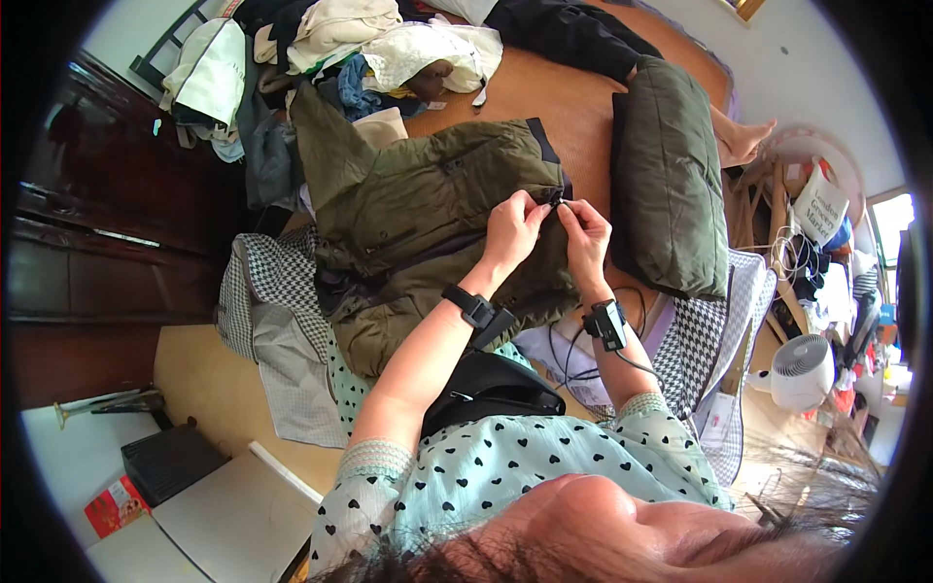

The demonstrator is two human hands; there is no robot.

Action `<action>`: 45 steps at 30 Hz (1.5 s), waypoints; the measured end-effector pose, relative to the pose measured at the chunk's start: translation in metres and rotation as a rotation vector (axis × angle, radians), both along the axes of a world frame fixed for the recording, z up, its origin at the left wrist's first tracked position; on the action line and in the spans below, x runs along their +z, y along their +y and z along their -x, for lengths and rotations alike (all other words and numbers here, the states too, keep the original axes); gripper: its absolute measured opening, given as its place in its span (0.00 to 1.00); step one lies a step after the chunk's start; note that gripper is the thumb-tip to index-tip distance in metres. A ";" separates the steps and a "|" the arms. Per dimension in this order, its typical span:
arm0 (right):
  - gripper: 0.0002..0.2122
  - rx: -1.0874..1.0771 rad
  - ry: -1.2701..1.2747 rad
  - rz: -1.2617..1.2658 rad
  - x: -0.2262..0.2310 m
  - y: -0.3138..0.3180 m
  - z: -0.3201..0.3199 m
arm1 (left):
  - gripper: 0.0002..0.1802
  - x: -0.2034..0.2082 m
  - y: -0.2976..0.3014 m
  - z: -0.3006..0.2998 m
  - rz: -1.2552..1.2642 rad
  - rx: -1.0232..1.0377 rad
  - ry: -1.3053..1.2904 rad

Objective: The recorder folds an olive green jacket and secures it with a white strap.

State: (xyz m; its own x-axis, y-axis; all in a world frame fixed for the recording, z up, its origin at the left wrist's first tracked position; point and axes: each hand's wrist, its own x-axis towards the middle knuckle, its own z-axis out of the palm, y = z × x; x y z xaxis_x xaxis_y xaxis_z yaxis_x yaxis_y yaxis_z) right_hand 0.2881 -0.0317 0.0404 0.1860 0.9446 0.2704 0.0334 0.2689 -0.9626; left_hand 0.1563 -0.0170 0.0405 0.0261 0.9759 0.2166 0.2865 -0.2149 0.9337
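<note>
An olive green jacket (418,185) lies spread on the bed before me, one sleeve stretching toward the far left. My left hand (512,231) and my right hand (587,233) meet at its right-hand hem. Both pinch a small dark piece there, which looks like the lower end of the jacket zipper (557,197). The fingertips almost touch, and they hide most of that piece. Just right of my right hand stands a plump olive green bundle (671,180), shaped like a pillow.
Heaped clothes (389,49) lie at the far left. Behind the green bundle another person's legs in black trousers (573,34) rest on the bed mat (573,117). Houndstooth cloth (267,277) hangs over the near edge. Cables (573,355) run below my right wrist; a white fan (802,372) stands right.
</note>
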 end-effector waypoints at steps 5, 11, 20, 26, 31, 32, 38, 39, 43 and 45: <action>0.04 0.041 -0.007 0.121 0.011 0.001 -0.004 | 0.14 0.004 -0.004 -0.004 -0.041 0.048 0.075; 0.05 0.053 -0.118 0.059 0.008 0.010 -0.009 | 0.13 0.005 0.000 -0.005 -0.215 0.056 0.117; 0.05 -0.078 0.041 -0.009 0.004 0.004 -0.005 | 0.13 -0.005 0.001 -0.009 0.035 0.021 -0.012; 0.08 0.043 0.238 0.162 0.014 0.011 -0.019 | 0.13 0.008 0.000 -0.014 0.033 0.015 -0.080; 0.08 -0.036 -0.071 -0.008 0.016 0.014 -0.018 | 0.13 0.020 0.003 -0.019 -0.010 0.086 0.004; 0.08 -0.032 -0.071 -0.008 0.017 0.012 -0.015 | 0.13 0.019 0.002 -0.018 -0.010 0.090 0.003; 0.08 -0.077 0.059 -0.002 0.008 0.011 -0.014 | 0.13 0.015 0.000 -0.015 0.019 0.070 0.084; 0.07 0.006 0.172 0.107 0.012 0.011 -0.014 | 0.12 0.013 -0.001 -0.011 0.016 0.066 0.027; 0.07 0.158 0.320 0.286 0.010 0.011 -0.019 | 0.11 0.027 -0.006 -0.005 -0.037 0.090 0.131; 0.07 0.134 0.305 0.269 0.010 0.009 -0.019 | 0.10 0.039 -0.004 -0.006 -0.129 0.126 0.173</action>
